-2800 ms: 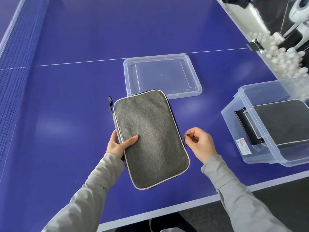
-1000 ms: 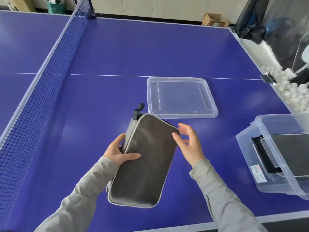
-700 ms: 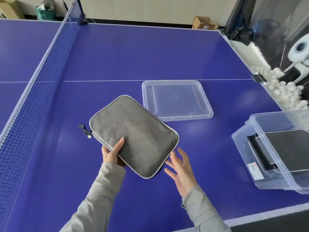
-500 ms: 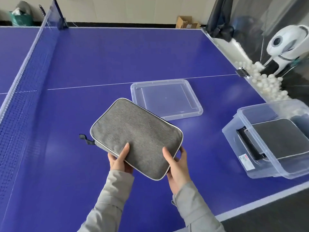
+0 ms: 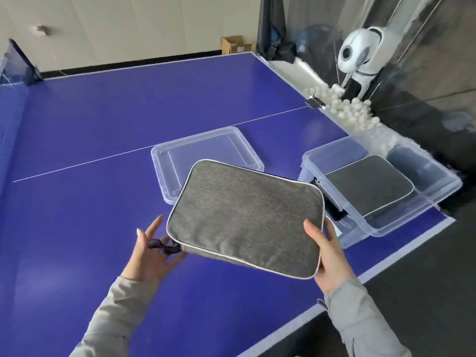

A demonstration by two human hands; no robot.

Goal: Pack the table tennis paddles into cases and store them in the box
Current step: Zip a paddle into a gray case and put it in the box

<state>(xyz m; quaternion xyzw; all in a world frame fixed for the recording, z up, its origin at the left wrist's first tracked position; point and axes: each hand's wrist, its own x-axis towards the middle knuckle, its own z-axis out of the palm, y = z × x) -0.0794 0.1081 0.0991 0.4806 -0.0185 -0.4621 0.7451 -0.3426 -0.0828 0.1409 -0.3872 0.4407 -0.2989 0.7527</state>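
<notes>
A blue table with white edging and a thin white centre line filled most of the view. Part of the net showed at the far left. Behind the table ran a pale wall with a dark skirting, and a cardboard carton sat on the floor at its foot. Past the table's right edge, dark netting hung around a white ball machine, and a heap of white balls lay along that edge. The floor nearest the camera was dark grey.

A clear lid lay flat on the table just beyond the centre line. To its right, at the table's corner, stood a clear box, open on top, with one grey case lying flat inside it.

The case in hand was a flat rectangle of grey woven cloth with rounded corners and pale piping round its edge. It was held above the table, tilted, between lid and box, its far right corner just beside the box's near wall. A dark loop hung from its near left corner.

The right hand gripped the case's near right corner, thumb on top and fingers underneath. The left hand was spread open, fingers splayed, at the near left corner by the loop; whether it bore any of the case's weight could not be told. Both sleeves were light grey.
</notes>
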